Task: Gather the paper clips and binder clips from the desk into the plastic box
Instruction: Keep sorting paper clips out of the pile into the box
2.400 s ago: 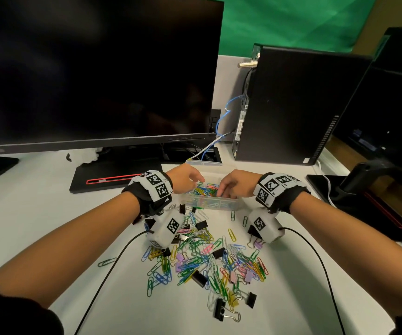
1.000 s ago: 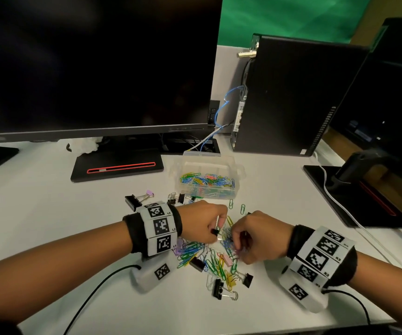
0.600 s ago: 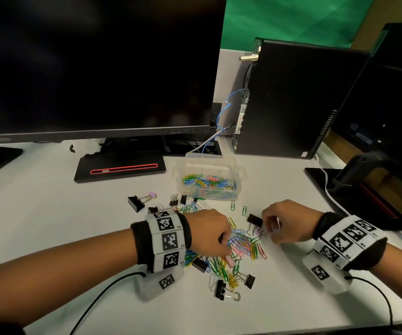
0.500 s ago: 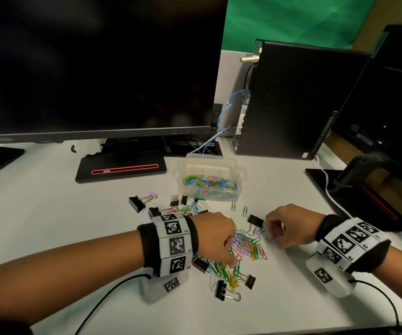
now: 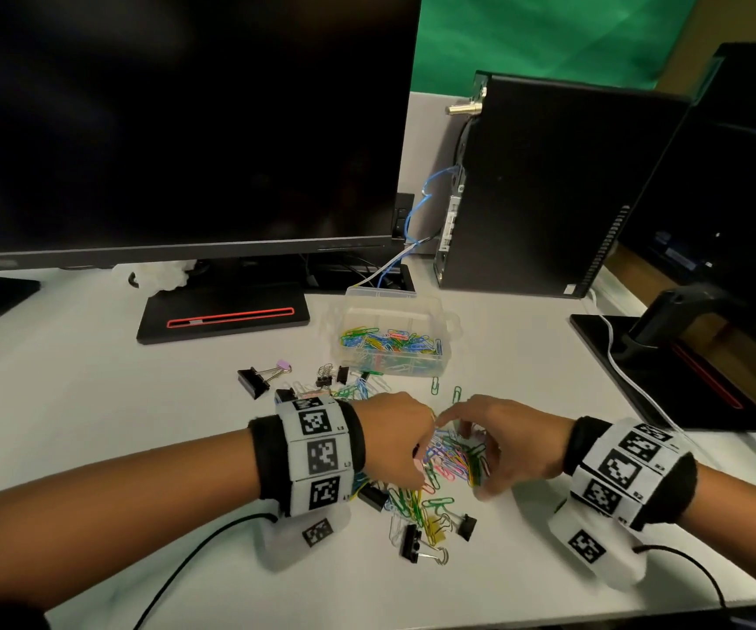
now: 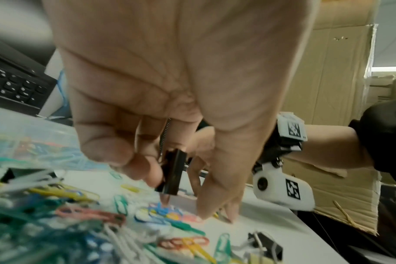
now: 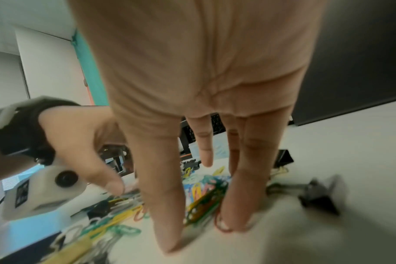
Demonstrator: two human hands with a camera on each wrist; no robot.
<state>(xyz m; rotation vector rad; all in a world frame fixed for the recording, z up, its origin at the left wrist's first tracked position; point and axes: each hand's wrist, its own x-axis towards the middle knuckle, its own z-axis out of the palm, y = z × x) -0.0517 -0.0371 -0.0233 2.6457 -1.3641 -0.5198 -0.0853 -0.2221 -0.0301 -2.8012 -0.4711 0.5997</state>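
both hands [image 5: 453, 447] on paper clips [image 5: 455, 452], no legible writing

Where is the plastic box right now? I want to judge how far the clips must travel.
In the head view the plastic box sits mid-desk beyond both hands, between the monitor stand and the computer tower, just past the paper clips.

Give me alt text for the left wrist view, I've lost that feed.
The left hand pinches a black binder clip above a scatter of coloured paper clips on the white desk. The right hand reaches in just behind it, and the plastic box sits blurred at far left.
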